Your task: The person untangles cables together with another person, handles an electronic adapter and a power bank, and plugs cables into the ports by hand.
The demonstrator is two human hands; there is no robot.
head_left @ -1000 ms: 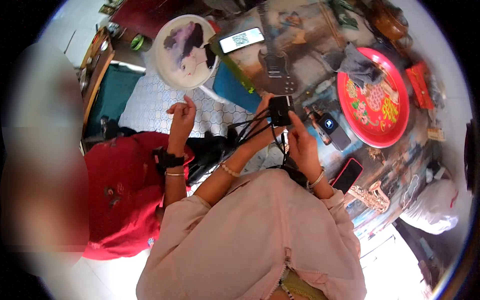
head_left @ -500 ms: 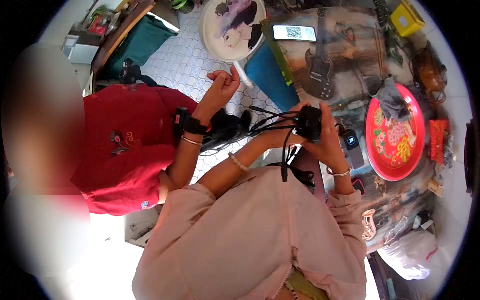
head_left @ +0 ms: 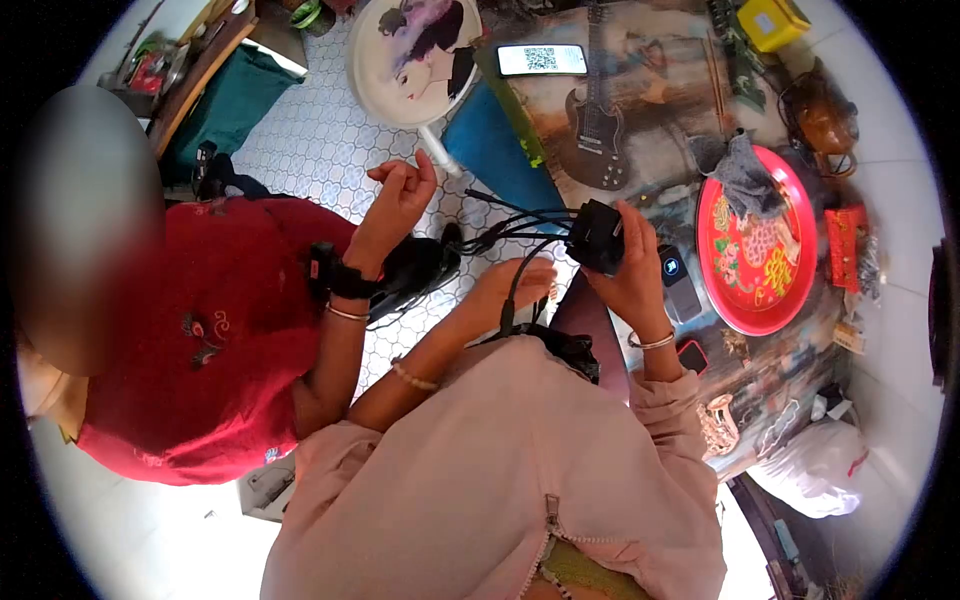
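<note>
My right hand (head_left: 630,270) grips a small black box (head_left: 597,238) near the table's left edge. Several black cables (head_left: 520,222) run out of the box to the left, and one hangs down toward my lap. Below the cables is my left hand (head_left: 508,292), its fingers stretched out and apart from the box. It holds nothing that I can see. A black bag or pouch (head_left: 568,352) is partly visible at my waist, in front of my pink jacket (head_left: 430,480).
A person in a red top (head_left: 220,330) stands close on my left, one hand (head_left: 400,200) raised. On the table lie a phone (head_left: 541,60), a red tray (head_left: 712,290) with a grey cloth (head_left: 748,180), and a dark device (head_left: 680,285). A round stool (head_left: 365,75) stands ahead.
My left hand has come away from the box, moving down and left with fingers extended. My right hand still holds the box, now tilted. The whole view has shifted slightly.
</note>
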